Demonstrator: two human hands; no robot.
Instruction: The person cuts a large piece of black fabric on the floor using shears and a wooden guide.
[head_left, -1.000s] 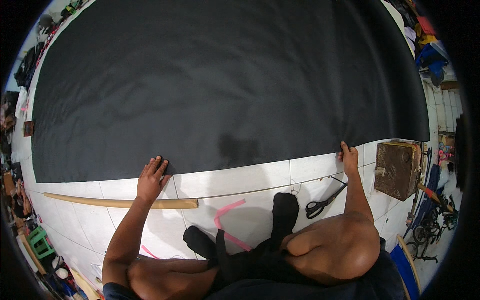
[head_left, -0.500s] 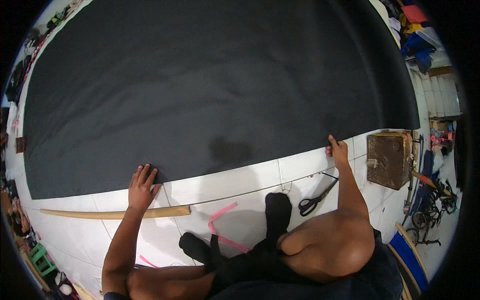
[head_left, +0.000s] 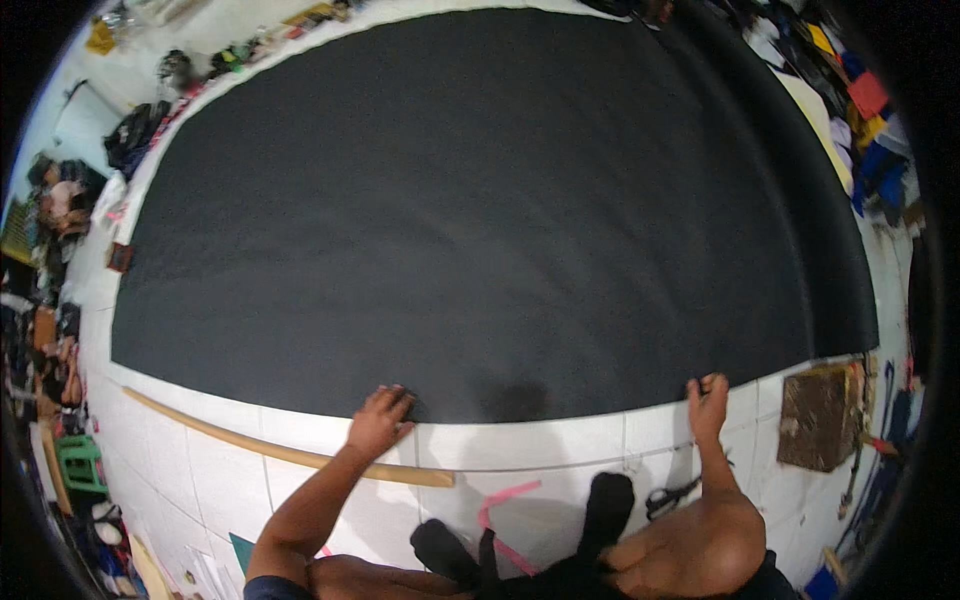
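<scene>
A large black sheet of smooth material point(head_left: 480, 230) lies spread on the white tiled floor, its right side curling into a roll point(head_left: 800, 220). At its near edge my left hand point(head_left: 380, 418) rests with fingers apart, fingertips on the sheet. Farther right, the fingers of my right hand point(head_left: 708, 402) are bent and closed at that same edge, seemingly pinching it. A long pale wooden strip point(head_left: 290, 446) lies below my left hand. Black-handled scissors point(head_left: 668, 498), partly hidden by my right forearm, lie near my knee.
A worn brown box-shaped block point(head_left: 820, 418) stands by the sheet's near right corner. A pink ribbon point(head_left: 508, 494) lies between my feet. A small brown block point(head_left: 119, 257) sits at the left edge. A green stool point(head_left: 82, 464) and piled clutter line the left side.
The view has tilted up, so the sheet's far edge now shows. My left fingers have bent slightly at the edge. My right fingers are still at the edge, more curled.
</scene>
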